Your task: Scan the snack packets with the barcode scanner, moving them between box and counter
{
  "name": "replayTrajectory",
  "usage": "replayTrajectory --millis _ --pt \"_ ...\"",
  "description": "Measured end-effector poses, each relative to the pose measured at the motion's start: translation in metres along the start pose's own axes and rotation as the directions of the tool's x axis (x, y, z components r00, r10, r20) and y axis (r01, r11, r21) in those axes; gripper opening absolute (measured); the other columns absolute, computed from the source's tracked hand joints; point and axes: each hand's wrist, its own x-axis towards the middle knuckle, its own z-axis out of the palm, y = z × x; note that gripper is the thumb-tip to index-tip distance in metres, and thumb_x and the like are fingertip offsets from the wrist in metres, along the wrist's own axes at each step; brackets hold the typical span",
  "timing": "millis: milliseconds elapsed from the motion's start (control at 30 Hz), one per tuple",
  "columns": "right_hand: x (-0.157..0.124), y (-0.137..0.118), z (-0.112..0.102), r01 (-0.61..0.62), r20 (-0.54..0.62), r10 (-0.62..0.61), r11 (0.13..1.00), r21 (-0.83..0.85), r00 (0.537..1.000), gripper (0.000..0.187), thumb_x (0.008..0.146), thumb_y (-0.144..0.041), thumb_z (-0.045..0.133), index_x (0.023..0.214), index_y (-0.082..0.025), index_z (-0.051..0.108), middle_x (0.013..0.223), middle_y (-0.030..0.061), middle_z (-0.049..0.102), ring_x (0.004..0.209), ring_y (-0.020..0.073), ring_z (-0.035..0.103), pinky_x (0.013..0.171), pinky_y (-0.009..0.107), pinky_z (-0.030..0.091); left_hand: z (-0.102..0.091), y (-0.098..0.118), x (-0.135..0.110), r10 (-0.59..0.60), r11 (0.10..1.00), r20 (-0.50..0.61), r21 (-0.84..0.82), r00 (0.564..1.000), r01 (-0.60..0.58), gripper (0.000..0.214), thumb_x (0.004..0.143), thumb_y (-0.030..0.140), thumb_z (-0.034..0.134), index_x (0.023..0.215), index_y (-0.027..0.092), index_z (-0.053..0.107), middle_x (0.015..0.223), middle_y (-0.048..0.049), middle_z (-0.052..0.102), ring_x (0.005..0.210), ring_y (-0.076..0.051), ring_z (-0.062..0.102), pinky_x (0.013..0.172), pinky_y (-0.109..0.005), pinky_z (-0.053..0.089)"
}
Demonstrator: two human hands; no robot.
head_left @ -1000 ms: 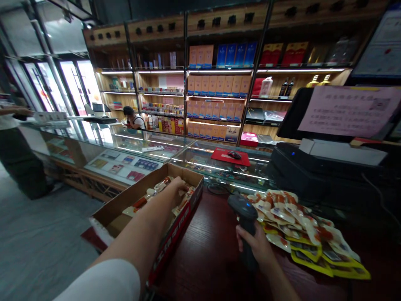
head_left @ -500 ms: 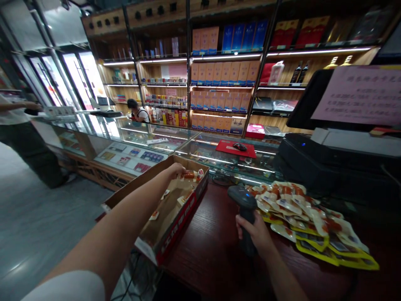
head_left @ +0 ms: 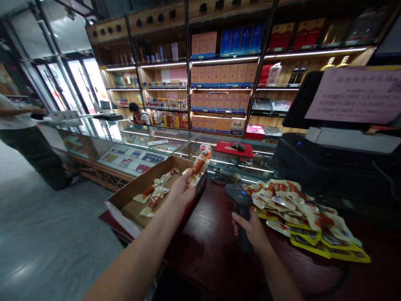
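Note:
Held up over the right rim of the cardboard box (head_left: 134, 228) is a vacuum-packed sausage (head_left: 200, 163), gripped by its lower end in my left hand (head_left: 182, 188). Several more packed sausages (head_left: 155, 202) lie inside the box. My right hand (head_left: 252, 230) is wrapped round the handle of a dark barcode scanner (head_left: 241, 205), whose head points forward and shows a blue light. Just right of the scanner, a heap of packed sausages (head_left: 288, 200) lies over yellow-edged packets (head_left: 332, 248) on the dark red wooden table (head_left: 206, 251).
A black register with a screen (head_left: 313, 154) stands at the right, a pink paper (head_left: 351, 96) on it. Ahead runs a glass counter (head_left: 138, 138) with a mouse (head_left: 238, 146) on a red mat. One person (head_left: 25, 138) stands far left; another (head_left: 140, 115) is behind the counter.
My left hand has come out of the box with a packed sausage, moving right and toward me. My right hand keeps its hold on the scanner. The view has shifted slightly.

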Motion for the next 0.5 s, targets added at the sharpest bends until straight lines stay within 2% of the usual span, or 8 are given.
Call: replayTrajectory --millis 67,100,200,267,400,500 --pt "-0.001 -0.002 -0.002 0.008 -0.003 -0.008 1.0 0.014 1.0 0.036 0.065 -0.043 0.071 0.076 -0.02 0.046 0.048 -0.007 0.053 0.036 0.0101 0.048 0.035 0.022 0.042 -0.004 -0.025 0.004 -0.031 0.999 -0.036 0.012 0.999 0.031 0.012 0.088 0.011 0.044 0.088 0.008 0.057 0.075 -0.0091 0.065 0.062 -0.014 0.065 0.059 -0.025 0.056" --pt "-0.002 -0.002 -0.003 0.009 -0.002 -0.009 1.0 0.021 1.0 0.036 0.066 -0.042 0.071 0.079 -0.019 0.047 0.049 -0.007 0.054 0.036 0.0102 0.048 0.035 0.022 0.043 -0.008 -0.036 0.01 -0.009 1.0 -0.067 0.024 0.998 0.011 0.01 0.087 0.008 0.046 0.087 0.01 0.056 0.072 -0.0071 0.064 0.06 -0.012 0.064 0.057 -0.022 0.055" --pt "-0.002 -0.003 -0.007 0.002 -0.006 -0.002 0.999 0.048 1.0 0.037 0.066 -0.041 0.071 0.088 -0.019 0.05 0.05 -0.0068 0.055 0.037 0.0104 0.048 0.036 0.023 0.043 -0.022 -0.064 0.035 0.155 0.983 -0.127 0.12 0.98 -0.14 0.019 0.078 -0.002 0.052 0.088 0.014 0.055 0.065 -0.0004 0.061 0.053 -0.007 0.061 0.051 -0.015 0.049" --pt "-0.001 -0.001 -0.009 -0.001 -0.006 0.001 0.998 0.07 1.0 0.039 0.065 -0.041 0.072 0.09 -0.018 0.052 0.05 -0.0063 0.055 0.036 0.0103 0.048 0.035 0.022 0.042 -0.032 -0.079 0.051 0.18 0.961 -0.095 0.229 0.979 -0.155 0.026 0.071 -0.008 0.052 0.086 0.013 0.057 0.064 -0.0002 0.061 0.052 -0.007 0.06 0.052 -0.015 0.048" --pt "0.002 0.003 -0.012 0.005 -0.02 -0.003 0.995 0.102 1.0 0.044 0.065 -0.043 0.073 0.096 -0.018 0.053 0.05 -0.0066 0.055 0.035 0.0103 0.047 0.034 0.022 0.042 -0.052 -0.104 0.073 0.066 0.91 0.053 0.408 0.996 -0.081 0.037 0.058 -0.01 0.05 0.088 0.009 0.061 0.073 -0.0054 0.067 0.06 -0.01 0.062 0.059 -0.02 0.049" --pt "0.004 0.007 -0.012 0.01 -0.037 -0.006 0.995 0.101 0.999 0.047 0.064 -0.044 0.073 0.097 -0.018 0.052 0.048 -0.0068 0.055 0.035 0.0112 0.048 0.033 0.023 0.042 -0.073 -0.119 0.085 0.104 0.819 0.087 0.558 0.991 -0.135 0.051 0.052 -0.01 0.054 0.098 0.011 0.062 0.081 -0.0055 0.068 0.071 -0.014 0.064 0.067 -0.024 0.05"
